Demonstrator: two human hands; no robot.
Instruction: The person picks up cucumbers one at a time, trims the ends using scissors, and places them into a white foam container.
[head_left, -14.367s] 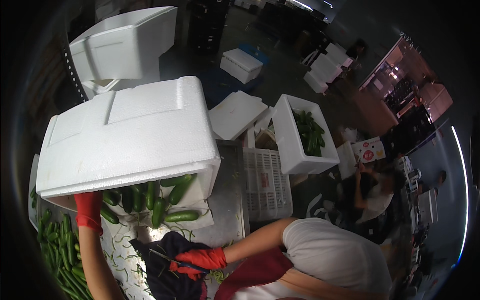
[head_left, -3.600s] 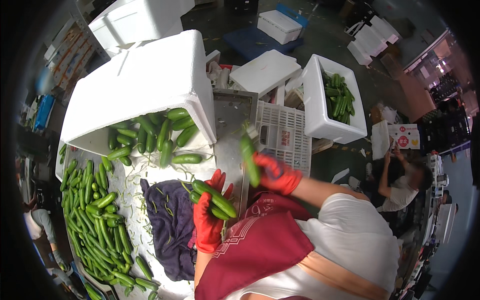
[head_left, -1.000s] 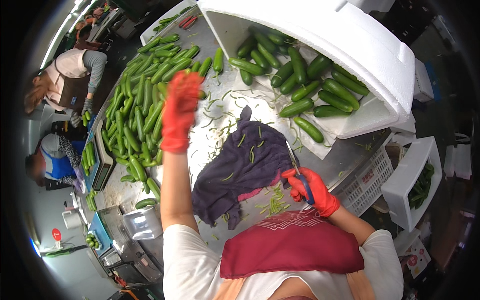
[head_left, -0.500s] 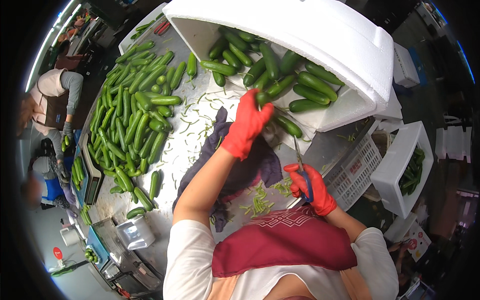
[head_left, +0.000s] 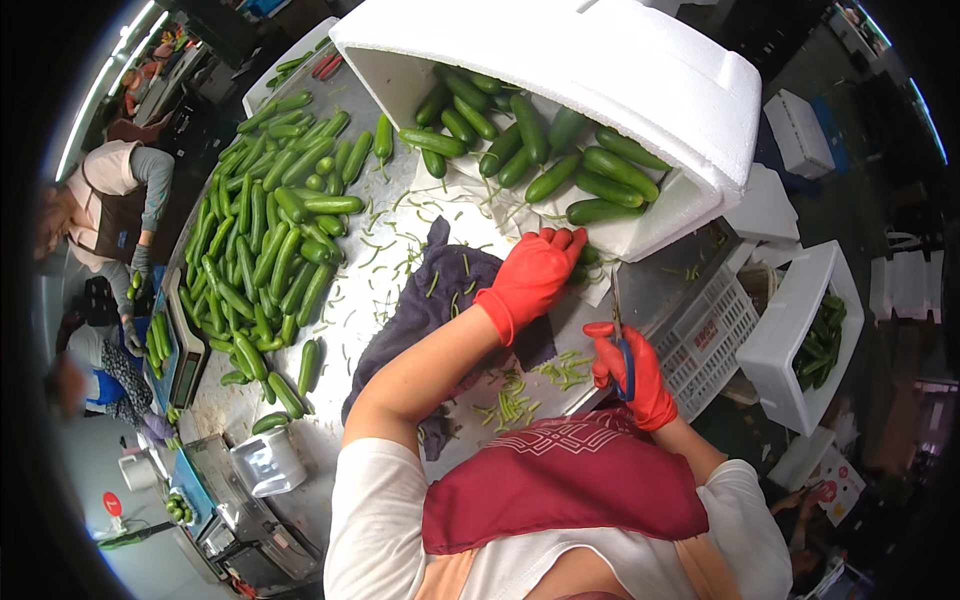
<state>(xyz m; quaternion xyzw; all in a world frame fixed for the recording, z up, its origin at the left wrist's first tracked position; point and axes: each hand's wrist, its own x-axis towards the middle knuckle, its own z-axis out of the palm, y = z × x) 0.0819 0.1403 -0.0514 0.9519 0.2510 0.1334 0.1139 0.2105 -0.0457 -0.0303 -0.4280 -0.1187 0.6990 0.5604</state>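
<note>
My left hand [head_left: 533, 277], in a red glove, reaches to the mouth of a white foam box [head_left: 600, 60] lying tipped on its side. Its fingers close over a cucumber [head_left: 590, 258] that is mostly hidden under the glove. Several more cucumbers [head_left: 560, 165] fill the box. My right hand [head_left: 632, 378], also in a red glove, holds blue-handled scissors [head_left: 620, 340] with the blades pointing up, just right of the left hand. A dark cloth [head_left: 440, 300] lies under my left forearm, with cut green stems [head_left: 512, 402] beside it.
A big pile of cucumbers [head_left: 265, 235] covers the metal table [head_left: 390, 260] at left. A scale [head_left: 186, 352] and a small white tub [head_left: 266, 462] sit at its near-left edge. A white slatted crate [head_left: 708, 340] and another foam box [head_left: 775, 350] of cucumbers stand at right. A person [head_left: 115, 200] works at far left.
My left hand has come back from the cucumber pile at left, crossed over the cloth and reached the foam box's mouth. My right hand has kept the scissors throughout.
</note>
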